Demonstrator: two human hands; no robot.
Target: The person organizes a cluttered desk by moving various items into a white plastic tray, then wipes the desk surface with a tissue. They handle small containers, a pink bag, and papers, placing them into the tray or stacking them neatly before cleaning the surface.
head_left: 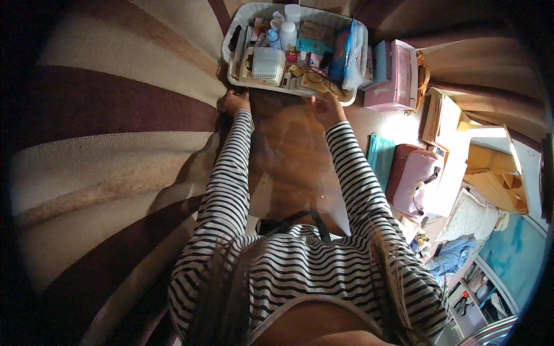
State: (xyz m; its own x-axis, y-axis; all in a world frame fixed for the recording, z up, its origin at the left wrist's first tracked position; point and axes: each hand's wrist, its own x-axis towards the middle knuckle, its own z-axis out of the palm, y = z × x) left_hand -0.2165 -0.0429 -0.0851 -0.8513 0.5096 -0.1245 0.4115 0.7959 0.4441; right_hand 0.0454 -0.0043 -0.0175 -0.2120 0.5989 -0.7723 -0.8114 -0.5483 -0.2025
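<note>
A white plastic basket (266, 86) stands at the far side of the brown tabletop (291, 144). My left hand (236, 102) is closed at its near left corner; my right hand (331, 111) grips the near edge farther right, thumb raised. The fingertips of both are partly hidden against the rim. Inside the basket are a white case with a ribbed top (268, 63), a white bottle (288, 36), a blue-capped bottle (273, 39), a small red bottle (291, 55), eyeglasses (316, 75) and a clear bluish plastic packet (352, 57).
Striped brown and beige curtain (115, 104) hangs close on the left and behind the basket. To the right sit a pink box (391, 83), a teal packet (379, 155), a pink and maroon bag (416, 179) and stacked books (440, 118). Shelves (479, 294) show at lower right.
</note>
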